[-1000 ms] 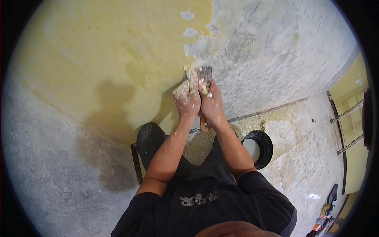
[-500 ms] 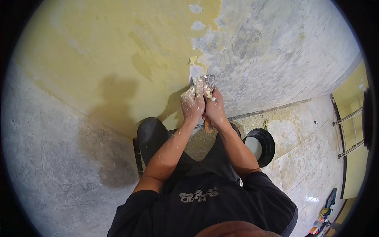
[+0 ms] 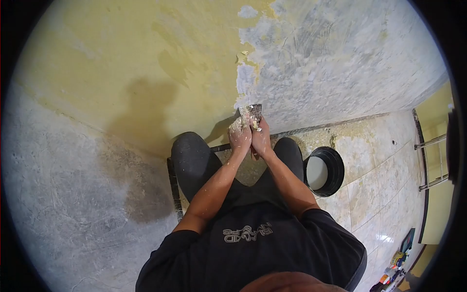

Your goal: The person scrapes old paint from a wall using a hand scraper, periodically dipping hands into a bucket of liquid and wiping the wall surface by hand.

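Reference item: the black bucket (image 3: pixel 339 173), standing on the tiled floor (image 3: pixel 365 197) beside the person's right knee (image 3: pixel 290 155) and holding pale liquid (image 3: pixel 317 171).

Tool position: the scraper (image 3: pixel 251 109) is left of the bucket and farther forward, up at the wall (image 3: pixel 194 34). Its long axis runs from the wall back toward the person's body. The blade end points forward, away from the bucket; the handle (image 3: pixel 255 155) points back and shows only as a short end beneath the wrists.

Grip: both hands are closed on the scraper. The left hand (image 3: pixel 239 137), on the side away from the bucket, lies against the blade and is caked with pale flakes. The right hand (image 3: pixel 261 140), the nearer of the two to the bucket, wraps the tool alongside it. The two hands touch, so neither is clearly nearer the tool. The blade projects just ahead of the fingers; firm contact between its edge and the wall cannot be confirmed from here.

Surroundings: forward of the bucket, the wall is a bare grey patch (image 3: pixel 335 63). Forward and farther left of the bucket, yellow paint (image 3: pixel 204 58) remains, with a ragged border above the blade.
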A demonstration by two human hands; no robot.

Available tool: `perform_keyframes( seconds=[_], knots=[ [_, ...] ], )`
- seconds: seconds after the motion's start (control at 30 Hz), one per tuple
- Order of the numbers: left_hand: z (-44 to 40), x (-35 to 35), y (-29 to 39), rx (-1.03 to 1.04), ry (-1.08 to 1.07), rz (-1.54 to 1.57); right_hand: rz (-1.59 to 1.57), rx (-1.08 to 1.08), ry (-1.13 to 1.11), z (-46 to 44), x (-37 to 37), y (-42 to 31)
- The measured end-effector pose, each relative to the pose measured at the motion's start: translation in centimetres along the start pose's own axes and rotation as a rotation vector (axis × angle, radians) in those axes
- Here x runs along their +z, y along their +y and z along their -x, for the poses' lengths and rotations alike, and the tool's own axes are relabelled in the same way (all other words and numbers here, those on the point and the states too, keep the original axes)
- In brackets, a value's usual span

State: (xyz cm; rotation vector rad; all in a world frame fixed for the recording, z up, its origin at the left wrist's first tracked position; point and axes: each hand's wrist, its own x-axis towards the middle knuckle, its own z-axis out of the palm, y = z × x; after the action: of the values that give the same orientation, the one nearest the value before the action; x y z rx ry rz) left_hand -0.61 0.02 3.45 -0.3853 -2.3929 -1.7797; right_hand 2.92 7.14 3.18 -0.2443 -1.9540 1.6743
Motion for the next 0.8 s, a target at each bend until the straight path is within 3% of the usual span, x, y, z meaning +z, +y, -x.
perform_keyframes(
  seconds=[0.23,0.33,0.47,0.57,0.6,0.73,0.8],
  knots=[
    [-1.9,-1.0,0.8,0.219,0.010,-0.190,-0.075,0.017,0.022,-1.3,0.7,-3.0],
    [-1.1,-1.0,1.3,0.040,-0.010,-0.056,-0.146,0.065,0.061,-0.5,1.2,-1.3],
    [-2.9,-1.2,3.3,0.237,0.037,-0.221,-0.156,0.047,0.017,-2.1,0.3,-4.8],
    [-1.9,-0.5,1.2,0.159,0.007,-0.085,-0.039,0.038,0.025,-1.3,0.2,-2.5],
    [-1.7,-0.4,1.6,0.095,0.008,-0.145,-0.169,0.096,0.048,-1.1,0.7,-2.4],
    [-1.8,-0.8,2.5,0.172,0.008,-0.127,-0.186,0.141,0.029,-1.3,0.2,-2.6],
    [-1.3,-0.5,2.6,0.108,-0.014,-0.049,-0.071,0.006,0.063,-1.5,0.1,-2.7]
  ],
)
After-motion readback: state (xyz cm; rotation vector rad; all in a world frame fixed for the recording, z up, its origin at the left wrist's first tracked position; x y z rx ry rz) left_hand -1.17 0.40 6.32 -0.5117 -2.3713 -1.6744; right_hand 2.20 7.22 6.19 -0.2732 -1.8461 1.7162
